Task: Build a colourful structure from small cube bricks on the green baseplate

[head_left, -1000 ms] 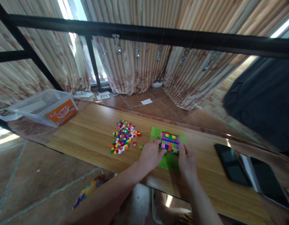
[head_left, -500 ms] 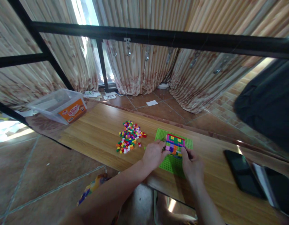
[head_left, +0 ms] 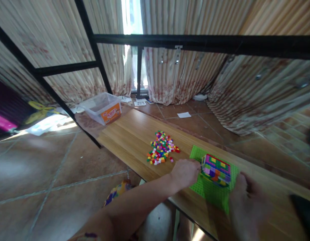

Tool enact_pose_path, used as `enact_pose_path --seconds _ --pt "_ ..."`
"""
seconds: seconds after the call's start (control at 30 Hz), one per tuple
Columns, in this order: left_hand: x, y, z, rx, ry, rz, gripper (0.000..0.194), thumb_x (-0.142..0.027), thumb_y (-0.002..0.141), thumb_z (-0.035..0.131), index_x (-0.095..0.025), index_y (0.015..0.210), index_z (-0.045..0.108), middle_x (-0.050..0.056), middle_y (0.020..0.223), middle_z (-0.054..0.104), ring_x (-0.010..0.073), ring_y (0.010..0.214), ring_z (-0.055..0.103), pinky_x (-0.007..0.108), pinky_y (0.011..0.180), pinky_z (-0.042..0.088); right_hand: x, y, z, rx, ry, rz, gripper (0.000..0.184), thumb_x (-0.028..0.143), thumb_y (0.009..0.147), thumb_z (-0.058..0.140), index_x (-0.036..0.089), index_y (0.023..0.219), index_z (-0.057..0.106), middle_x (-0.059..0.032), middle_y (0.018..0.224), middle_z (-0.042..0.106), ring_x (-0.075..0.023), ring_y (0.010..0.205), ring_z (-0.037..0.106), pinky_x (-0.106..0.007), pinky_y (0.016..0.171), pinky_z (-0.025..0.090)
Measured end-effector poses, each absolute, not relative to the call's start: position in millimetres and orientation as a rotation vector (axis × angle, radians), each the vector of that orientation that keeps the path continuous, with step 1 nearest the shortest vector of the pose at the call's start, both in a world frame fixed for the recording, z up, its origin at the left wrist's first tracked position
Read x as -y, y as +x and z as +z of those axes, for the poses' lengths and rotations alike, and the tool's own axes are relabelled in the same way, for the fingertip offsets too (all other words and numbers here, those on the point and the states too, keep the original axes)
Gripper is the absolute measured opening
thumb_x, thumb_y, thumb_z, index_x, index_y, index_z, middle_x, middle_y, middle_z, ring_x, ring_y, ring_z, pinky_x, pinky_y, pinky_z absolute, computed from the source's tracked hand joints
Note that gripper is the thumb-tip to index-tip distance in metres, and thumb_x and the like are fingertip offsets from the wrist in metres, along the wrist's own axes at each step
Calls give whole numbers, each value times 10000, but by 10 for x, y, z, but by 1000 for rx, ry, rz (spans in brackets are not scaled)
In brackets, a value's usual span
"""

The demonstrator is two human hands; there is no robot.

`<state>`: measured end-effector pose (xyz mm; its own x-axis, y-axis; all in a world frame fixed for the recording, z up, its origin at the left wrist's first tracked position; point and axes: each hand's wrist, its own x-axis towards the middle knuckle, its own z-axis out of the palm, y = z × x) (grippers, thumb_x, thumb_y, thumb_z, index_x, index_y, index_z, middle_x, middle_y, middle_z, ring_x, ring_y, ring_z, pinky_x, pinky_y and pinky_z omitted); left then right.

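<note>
A block-shaped build of colourful toy bricks (head_left: 216,170), with pink, purple, orange, green and yellow rows, sits on a green studded baseplate (head_left: 203,189). At the build's left end, my left hand (head_left: 186,172) has its fingers closed against it; the fingertips are partly hidden. My right hand (head_left: 250,201) is over the baseplate's right edge, apart from the build and blurred by motion. Its thumb stands away from the fingers, and nothing shows between them. Left of the baseplate lies a heap of small loose bricks (head_left: 162,147).
A clear plastic box (head_left: 99,107) with an orange label stands at the far left end of the wooden table (head_left: 134,134). A dark flat device (head_left: 304,209) lies at the right. Black metal bars (head_left: 170,41) cross in front of the curtains.
My right hand has come off the build and moved to the right. My left hand stays at the left end. The view has swung left, so the table appears further right.
</note>
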<state>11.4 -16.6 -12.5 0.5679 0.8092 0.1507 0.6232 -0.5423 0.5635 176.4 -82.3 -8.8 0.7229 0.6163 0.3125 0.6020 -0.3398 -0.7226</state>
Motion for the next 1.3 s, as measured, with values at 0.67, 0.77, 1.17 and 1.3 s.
enact_pose_path --seconds 0.67,0.77,1.17,1.3 --pt "-578 -1078 244 -1419 1279 1477 145 -216 747 556 -127 695 658 -18 602 602 88 566 513 195 555 382 517 434 -313 1884 -1548 443 243 302 872 528 234 1033 697 -63 1067 641 -192 898 620 -338 805 500" --pt "-576 -1045 217 -1386 1279 1489 140 -220 737 561 -137 677 657 -21 599 601 88 561 509 198 557 382 464 362 -335 1951 -1581 411 256 292 864 546 219 1060 694 -76 1075 633 -208 931 612 -353 826 495" --pt "-546 -974 191 -1347 1307 1442 152 -227 746 563 -140 676 666 -28 574 581 84 542 482 196 550 365 427 342 -301 1960 -1681 351 133 224 872 528 211 891 658 -47 939 636 -195 861 599 -323 767 458" --pt "-539 -966 190 -1370 1358 1384 161 -230 752 558 -138 704 680 -23 597 595 87 555 487 195 554 367 436 370 -297 1862 -1639 386 151 192 869 501 206 883 651 -38 899 636 -176 807 600 -308 735 455"
